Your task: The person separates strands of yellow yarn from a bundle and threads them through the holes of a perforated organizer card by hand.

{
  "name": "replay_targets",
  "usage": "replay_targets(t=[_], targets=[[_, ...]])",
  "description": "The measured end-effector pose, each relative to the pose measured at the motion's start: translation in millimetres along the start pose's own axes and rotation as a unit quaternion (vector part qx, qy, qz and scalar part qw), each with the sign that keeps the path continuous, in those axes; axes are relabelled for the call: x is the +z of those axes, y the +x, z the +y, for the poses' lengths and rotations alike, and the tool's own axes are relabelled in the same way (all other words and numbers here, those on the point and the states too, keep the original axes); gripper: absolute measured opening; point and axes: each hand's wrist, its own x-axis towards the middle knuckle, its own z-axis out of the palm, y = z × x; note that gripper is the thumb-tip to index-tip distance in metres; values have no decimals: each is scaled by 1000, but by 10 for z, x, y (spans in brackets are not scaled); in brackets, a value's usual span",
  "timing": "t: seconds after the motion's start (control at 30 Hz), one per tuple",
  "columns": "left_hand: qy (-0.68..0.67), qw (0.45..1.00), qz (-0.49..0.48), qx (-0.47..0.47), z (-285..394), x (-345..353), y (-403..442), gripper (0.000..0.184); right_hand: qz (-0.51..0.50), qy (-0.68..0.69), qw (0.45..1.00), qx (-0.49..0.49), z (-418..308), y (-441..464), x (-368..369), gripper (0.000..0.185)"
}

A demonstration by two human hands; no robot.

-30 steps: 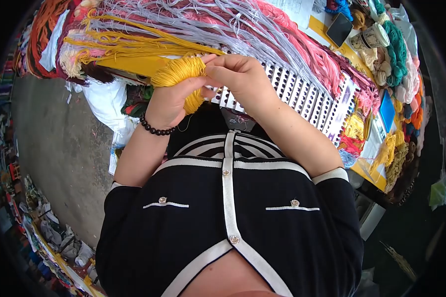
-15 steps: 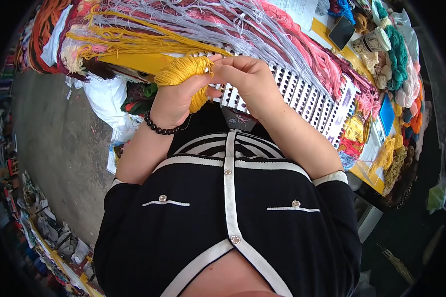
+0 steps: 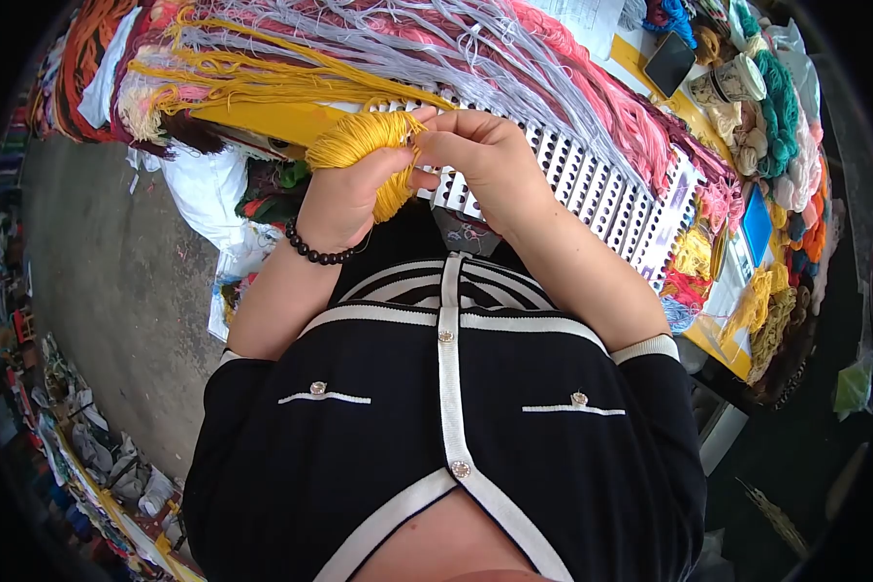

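Note:
A skein of yellow thread is gripped in my left hand, which wears a black bead bracelet at the wrist. The strands wrap over the top of that hand and hang below its fingers. My right hand is closed at the skein's right side, thumb and forefinger pinched together on what looks like the yellow thread; the fingertips are partly hidden. Just beyond both hands, loose yellow strands stretch across the table beside long pale lilac threads.
A white board with rows of holes lies under the threads. Pink threads run to the right. On the yellow table are a phone, a paper cup, a blue flat object and teal yarn. White bags hang at left.
The skein and my left hand have shifted very slightly and the skein has turned a little. My right hand keeps its pinch in nearly the same place.

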Motion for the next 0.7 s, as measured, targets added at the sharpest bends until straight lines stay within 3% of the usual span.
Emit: replay_targets(t=[0.37, 0.47, 0.53, 0.7], targets=[[-4, 1000, 6, -5, 2, 0, -16, 41, -4, -24, 1000, -6, -54, -16, 45, 13], [9, 1000, 1, 0, -16, -16, -8, 40, 25, -97, 995, 28, -135, -58, 93, 14], [26, 1000, -8, 13, -27, -9, -12, 39, 23, -106, 994, -9, -30, -17, 48, 13], [-2, 1000, -4, 3, -26, -14, -22, 38, 16, -35, 999, -12, 5, 5, 30, 12]])
